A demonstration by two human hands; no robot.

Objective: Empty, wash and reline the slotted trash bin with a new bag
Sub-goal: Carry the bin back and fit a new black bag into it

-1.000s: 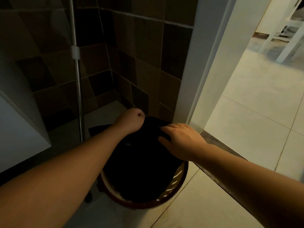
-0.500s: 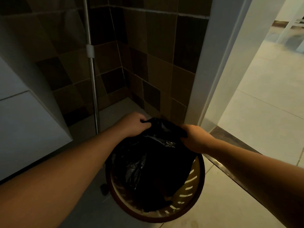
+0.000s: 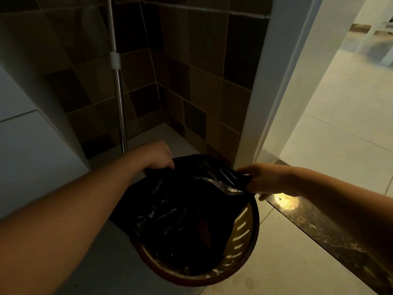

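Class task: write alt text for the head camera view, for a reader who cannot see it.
Seen from above, a person's left hand and right hand grip opposite edges of a black trash bag sitting in a round slotted bin. The bin stands on a pale tiled floor in a dim corner with brown wall tiles and a metal pole.

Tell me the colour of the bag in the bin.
Black and glossy, as the head view shows: the bag sits in the slotted bin.
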